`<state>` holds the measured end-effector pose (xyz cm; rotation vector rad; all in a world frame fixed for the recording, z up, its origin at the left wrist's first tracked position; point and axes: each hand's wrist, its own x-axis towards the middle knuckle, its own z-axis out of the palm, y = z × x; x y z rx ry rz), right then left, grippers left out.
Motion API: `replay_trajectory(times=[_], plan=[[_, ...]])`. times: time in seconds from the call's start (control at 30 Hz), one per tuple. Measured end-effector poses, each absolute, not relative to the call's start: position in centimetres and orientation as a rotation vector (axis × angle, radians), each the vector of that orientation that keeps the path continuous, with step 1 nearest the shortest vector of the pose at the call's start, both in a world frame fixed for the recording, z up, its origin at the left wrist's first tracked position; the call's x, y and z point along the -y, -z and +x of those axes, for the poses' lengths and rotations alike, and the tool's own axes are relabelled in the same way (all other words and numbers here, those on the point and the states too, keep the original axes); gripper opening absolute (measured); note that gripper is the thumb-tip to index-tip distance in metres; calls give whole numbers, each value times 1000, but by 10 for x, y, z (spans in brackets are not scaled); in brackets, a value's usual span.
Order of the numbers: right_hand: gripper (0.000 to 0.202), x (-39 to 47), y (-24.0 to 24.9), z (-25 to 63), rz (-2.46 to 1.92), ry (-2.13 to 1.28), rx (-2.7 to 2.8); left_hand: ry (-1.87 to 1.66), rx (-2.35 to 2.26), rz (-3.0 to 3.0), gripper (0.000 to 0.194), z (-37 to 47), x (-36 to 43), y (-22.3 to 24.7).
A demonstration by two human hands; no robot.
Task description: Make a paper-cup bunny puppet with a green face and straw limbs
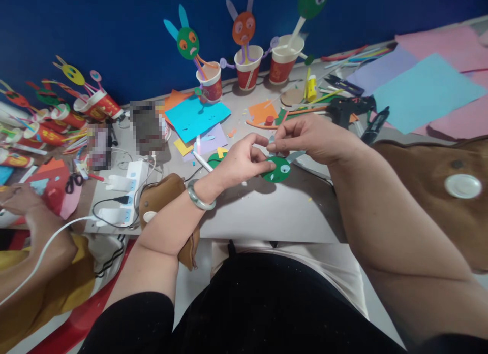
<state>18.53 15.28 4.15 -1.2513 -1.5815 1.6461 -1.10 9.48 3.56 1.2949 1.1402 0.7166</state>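
Note:
A round green paper face (277, 170) with pale blue eyes is pinched at its left edge by my left hand (247, 160), which has a jade-like bangle at the wrist. Just above the face, my right hand (305, 138) has its thumb and fingertips pressed together beside a small pale blue piece; its exact hold is hard to make out. A pale blue strip sticks out at the face's upper right. Left of my left hand, another green paper piece (217, 160) lies on the table under a white pen (203, 161).
Red paper cups (248, 74) with paper figures line the blue wall. At right are a black glue gun (345, 109), a marker (375, 125) and a brown bag (427, 191). A power strip (135, 184) sits left, near another person's hand (19, 197).

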Motion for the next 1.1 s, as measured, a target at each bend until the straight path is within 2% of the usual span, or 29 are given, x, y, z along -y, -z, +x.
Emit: replay_trajectory(times=[0.33,0.57,0.7,0.8,0.97,1.1], plan=[[42,-152,-45,184,-1214,-1612,1659,-745,-1167,1308,36,-12,-96,-33],[65,-154,-40,184,-1177,-1613,1530,-766,-1214,1247,34,-10,-99,-39],[63,-157,-43,180,-1280,-1697,1303,-831,-1235,1168,30,-10,-102,-42],[64,-158,-46,175,-1309,-1707,1209,-872,-1227,1141,35,-12,-106,-40],[69,-159,-44,171,-1309,-1642,1255,-967,-1265,1119,39,-13,-110,-34],[64,-164,-35,174,-1248,-1627,1281,-1023,-1288,1086,46,-13,-112,-33]])
